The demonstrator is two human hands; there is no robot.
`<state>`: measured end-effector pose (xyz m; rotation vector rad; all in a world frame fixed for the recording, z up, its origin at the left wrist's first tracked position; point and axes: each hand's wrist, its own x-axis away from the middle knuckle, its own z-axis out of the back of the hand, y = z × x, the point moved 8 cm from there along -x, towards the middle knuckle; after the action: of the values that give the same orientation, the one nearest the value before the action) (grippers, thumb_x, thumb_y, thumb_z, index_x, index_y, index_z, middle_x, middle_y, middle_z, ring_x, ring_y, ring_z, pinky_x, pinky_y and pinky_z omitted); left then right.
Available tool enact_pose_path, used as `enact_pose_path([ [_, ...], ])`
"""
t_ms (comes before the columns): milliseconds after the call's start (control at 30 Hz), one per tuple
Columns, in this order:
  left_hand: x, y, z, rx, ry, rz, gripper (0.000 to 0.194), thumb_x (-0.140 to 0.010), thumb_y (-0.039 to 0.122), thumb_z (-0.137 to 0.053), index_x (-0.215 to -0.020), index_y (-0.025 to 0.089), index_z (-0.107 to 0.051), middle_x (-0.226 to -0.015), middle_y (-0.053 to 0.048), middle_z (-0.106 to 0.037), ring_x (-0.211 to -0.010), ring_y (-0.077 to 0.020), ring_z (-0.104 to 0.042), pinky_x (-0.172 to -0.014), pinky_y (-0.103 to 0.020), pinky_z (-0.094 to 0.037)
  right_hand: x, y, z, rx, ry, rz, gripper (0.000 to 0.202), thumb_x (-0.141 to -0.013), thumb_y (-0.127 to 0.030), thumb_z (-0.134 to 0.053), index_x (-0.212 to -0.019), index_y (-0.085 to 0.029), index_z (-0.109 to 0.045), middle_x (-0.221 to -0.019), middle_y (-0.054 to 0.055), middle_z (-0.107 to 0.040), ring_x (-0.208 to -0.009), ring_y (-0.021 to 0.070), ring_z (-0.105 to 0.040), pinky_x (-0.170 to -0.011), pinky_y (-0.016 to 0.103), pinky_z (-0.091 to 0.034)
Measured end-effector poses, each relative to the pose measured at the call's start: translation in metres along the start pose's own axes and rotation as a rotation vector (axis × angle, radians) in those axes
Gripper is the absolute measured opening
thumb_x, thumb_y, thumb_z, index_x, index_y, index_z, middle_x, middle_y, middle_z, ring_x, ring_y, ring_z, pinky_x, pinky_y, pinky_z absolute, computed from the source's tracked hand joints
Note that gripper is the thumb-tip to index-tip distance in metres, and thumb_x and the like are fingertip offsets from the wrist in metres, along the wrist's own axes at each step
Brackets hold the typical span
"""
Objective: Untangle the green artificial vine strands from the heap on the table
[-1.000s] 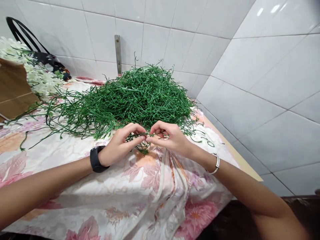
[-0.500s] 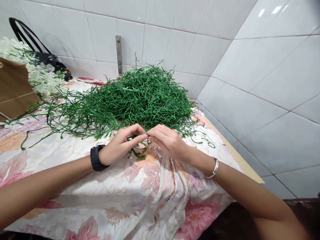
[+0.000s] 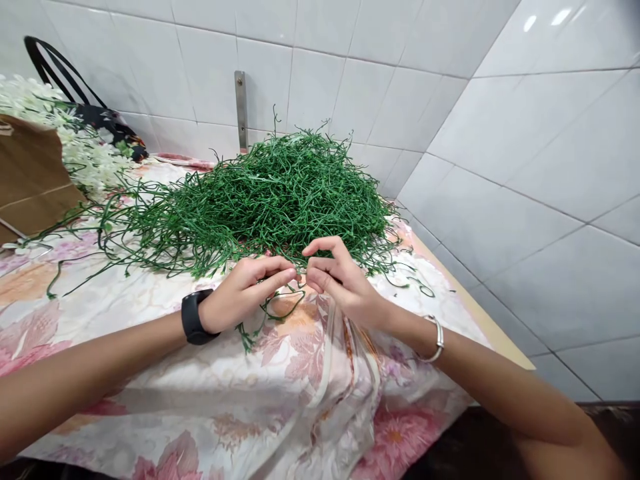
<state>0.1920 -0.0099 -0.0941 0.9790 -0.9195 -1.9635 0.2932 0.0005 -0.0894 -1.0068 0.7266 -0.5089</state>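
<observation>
The room is bright and evenly lit from overhead. Two small glare spots sit high on the glossy wall tiles point(image 3: 540, 17) to the right, which carry a soft sheen. Shadows are faint: a pale one lies under the forearms on the floral cloth point(image 3: 150, 393). The green pile point(image 3: 280, 193) looks sharp. Tile lines bend and stretch toward the edges, and the near forearms swell with wide-angle distortion.
</observation>
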Motion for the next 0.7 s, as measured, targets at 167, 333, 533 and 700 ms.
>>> enact_pose_path([
  [167,-0.002,-0.005,-0.002,0.099,0.008,-0.005,0.024,-0.086,0.034,-0.043,-0.079,0.017,-0.059,-0.059,0.002,-0.049,-0.051,-0.0085,-0.040,-0.047,-0.020,-0.029,-0.005,0.011,0.001,-0.608,-0.082,-0.263,0.031,-0.079,-0.019,-0.052,-0.105,-0.023,-0.037,-0.059,-0.007,-0.028,-0.050,0.0052,-0.028,-0.048,0.018,-0.024],
  [333,-0.001,-0.004,-0.002,0.157,0.100,-0.006,0.020,-0.085,0.033,-0.046,-0.077,0.017,-0.058,-0.064,0.002,-0.050,-0.057,-0.0092,-0.043,-0.052,-0.021,-0.033,-0.009,0.010,0.002,-0.669,-0.017,-0.230,0.032,-0.075,-0.017,-0.055,-0.103,-0.023,-0.039,-0.059,-0.007,-0.032,-0.051,0.0051,-0.028,-0.047,0.018,-0.023],
  [533,0.004,-0.014,0.001,0.236,0.199,0.035,0.022,-0.084,0.035,-0.048,-0.077,0.016,-0.057,-0.061,0.002,-0.045,-0.053,-0.0083,-0.040,-0.048,-0.020,-0.030,-0.012,-0.012,0.041,-0.450,0.139,-0.120,0.033,-0.069,-0.016,-0.054,-0.097,-0.024,-0.040,-0.059,-0.005,-0.026,-0.049,0.0076,-0.024,-0.046,0.023,-0.022],
  [700,0.004,-0.019,0.002,0.264,0.243,0.066,0.023,-0.084,0.035,-0.049,-0.079,0.015,-0.059,-0.058,0.003,-0.042,-0.050,-0.0075,-0.035,-0.044,-0.021,-0.025,0.006,-0.065,0.140,-0.139,0.564,0.290,0.029,-0.068,-0.010,-0.049,-0.091,-0.026,-0.044,-0.061,-0.003,-0.021,-0.051,0.0099,-0.025,-0.052,0.025,-0.029],
])
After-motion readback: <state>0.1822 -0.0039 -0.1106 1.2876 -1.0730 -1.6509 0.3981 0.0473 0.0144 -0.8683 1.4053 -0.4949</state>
